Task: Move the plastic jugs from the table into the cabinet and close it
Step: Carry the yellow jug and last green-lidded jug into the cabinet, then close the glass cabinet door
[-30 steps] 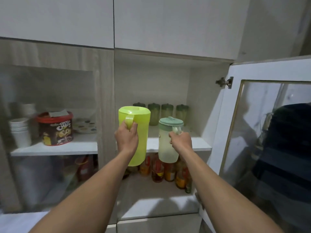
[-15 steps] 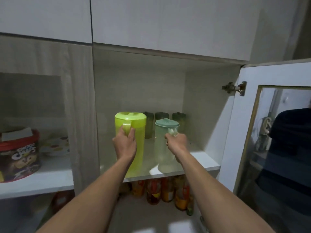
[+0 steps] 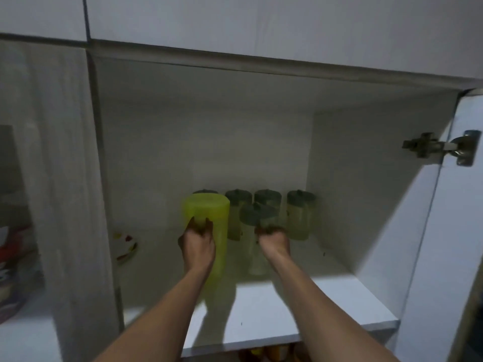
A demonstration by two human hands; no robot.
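Note:
The tall yellow-green jug point(image 3: 218, 218) stands on the white cabinet shelf point(image 3: 300, 309), and my left hand point(image 3: 197, 244) grips its handle. To its right is the smaller clear jug with a pale green lid point(image 3: 257, 214); my right hand point(image 3: 273, 240) holds its handle. Both jugs are deep inside the open compartment, just in front of a row of green-lidded containers point(image 3: 300, 212). The frame is blurred, so I cannot tell whether the small jug's base touches the shelf.
The cabinet door point(image 3: 449, 231) stands open at the right, with a metal hinge point(image 3: 439, 148) on it. A patterned plate point(image 3: 125, 246) leans at the compartment's left. A red tub point(image 3: 10, 270) sits on the left shelf. Bottles point(image 3: 264, 352) show below the shelf.
Both hands have pushed the jugs further back into the compartment, close to the row of containers. The view has moved closer to the cabinet and tilted.

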